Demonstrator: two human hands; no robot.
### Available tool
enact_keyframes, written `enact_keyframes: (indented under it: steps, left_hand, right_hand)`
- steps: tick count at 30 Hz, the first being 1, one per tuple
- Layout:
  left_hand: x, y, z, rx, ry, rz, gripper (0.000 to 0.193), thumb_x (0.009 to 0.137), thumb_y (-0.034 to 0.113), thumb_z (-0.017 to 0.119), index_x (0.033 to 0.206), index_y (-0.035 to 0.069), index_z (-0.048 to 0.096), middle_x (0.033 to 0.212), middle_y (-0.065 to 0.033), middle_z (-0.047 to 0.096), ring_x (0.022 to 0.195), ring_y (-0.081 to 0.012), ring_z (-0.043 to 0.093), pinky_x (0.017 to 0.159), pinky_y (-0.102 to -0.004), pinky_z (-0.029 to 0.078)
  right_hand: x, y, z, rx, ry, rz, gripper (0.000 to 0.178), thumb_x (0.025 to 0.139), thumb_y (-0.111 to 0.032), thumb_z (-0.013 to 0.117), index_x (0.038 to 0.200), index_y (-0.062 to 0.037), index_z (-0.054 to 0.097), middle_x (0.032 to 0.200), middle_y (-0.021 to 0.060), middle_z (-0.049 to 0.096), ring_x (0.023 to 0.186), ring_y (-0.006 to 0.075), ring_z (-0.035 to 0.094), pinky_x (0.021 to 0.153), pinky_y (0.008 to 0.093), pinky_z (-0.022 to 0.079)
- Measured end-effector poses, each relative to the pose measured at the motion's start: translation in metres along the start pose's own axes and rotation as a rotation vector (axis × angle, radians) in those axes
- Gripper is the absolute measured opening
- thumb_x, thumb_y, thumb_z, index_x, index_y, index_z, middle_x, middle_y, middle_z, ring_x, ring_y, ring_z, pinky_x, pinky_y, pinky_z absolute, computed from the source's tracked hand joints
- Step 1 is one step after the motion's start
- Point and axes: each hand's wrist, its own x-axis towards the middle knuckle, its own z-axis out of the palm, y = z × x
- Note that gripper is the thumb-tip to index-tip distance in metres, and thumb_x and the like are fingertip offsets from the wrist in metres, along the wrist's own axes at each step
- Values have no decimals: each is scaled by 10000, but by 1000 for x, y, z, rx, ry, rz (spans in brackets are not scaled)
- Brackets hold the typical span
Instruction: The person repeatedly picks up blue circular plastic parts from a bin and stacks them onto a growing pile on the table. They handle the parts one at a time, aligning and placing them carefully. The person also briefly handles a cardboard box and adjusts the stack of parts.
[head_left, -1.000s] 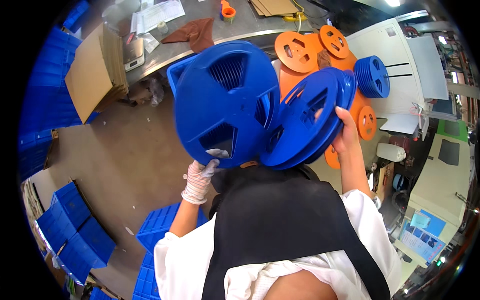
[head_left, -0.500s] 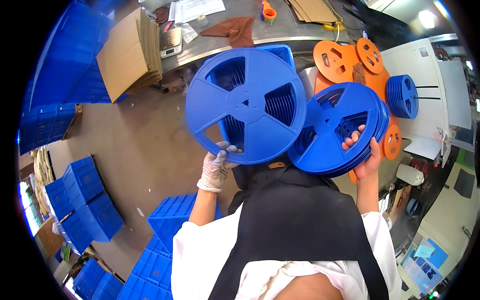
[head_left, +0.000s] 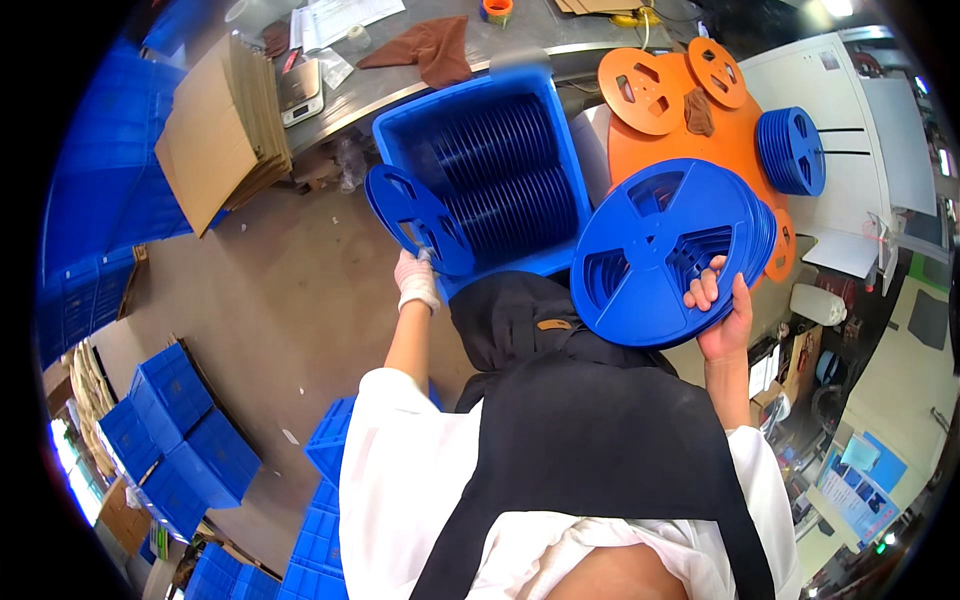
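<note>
My gloved left hand [head_left: 418, 277] grips one blue plastic reel [head_left: 453, 245] by its lower edge, the reel tilted nearly edge-on at the left side of a blue crate [head_left: 567, 150]. Inside that crate, many blue reels [head_left: 505, 215] stand on edge in two rows. On the other side, my bare right hand [head_left: 724, 310] holds a stack of blue reels [head_left: 645, 245], fingers hooked through a cutout and thumb at the outer rim. The stack faces me just right of the crate.
Behind the stack is an orange round piece [head_left: 640, 150] with smaller orange reels [head_left: 640, 92]. More blue reels [head_left: 803, 150] sit on a rack at right. Cardboard sheets [head_left: 205, 150], a scale [head_left: 302, 95] and a brown cloth [head_left: 435, 50] lie farther back. Blue crates [head_left: 180, 420] stand at left.
My left hand has carried its reel forward, away from the stack, and turned it from face-on to nearly edge-on beside the crate. The crate's reels now show. My right hand still holds the stack.
</note>
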Motion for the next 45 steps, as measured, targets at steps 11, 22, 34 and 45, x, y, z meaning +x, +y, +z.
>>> enact_keyframes:
  steps: [11,22,34,45]
  left_hand:
    - [88,-13,54,404,5,133,206,921,229,609,1062,83,641,887,-160,691,808,-348,646,738,-419,504]
    - [5,67,65,499,-245,114,723,930,303,611,1536,131,255,1462,-196,459,1322,-383,455,1079,-405,396]
    - [-123,180,87,434,-93,1244,570,938,303,520,1403,-17,439,1434,-267,433,1366,-486,333,1157,-538,232]
    - [-222,201,103,305,-761,1636,673,691,275,697,1289,16,527,1352,-227,490,1275,-402,464,1120,-517,319]
  right_hand:
    - [-22,3,-13,22,120,-57,365,981,-367,557,1182,-64,527,739,18,479,682,138,463,711,332,439]
    - [-31,-2,-10,123,30,-152,436,939,-494,587,1019,-76,493,606,-28,391,520,98,382,576,279,362]
    - [-27,-11,-10,421,-454,-16,497,929,-571,578,902,-102,415,515,-51,388,422,76,394,458,248,350]
    - [-28,-5,5,293,-501,107,536,893,-630,588,885,-120,426,520,-44,402,436,93,409,477,262,340]
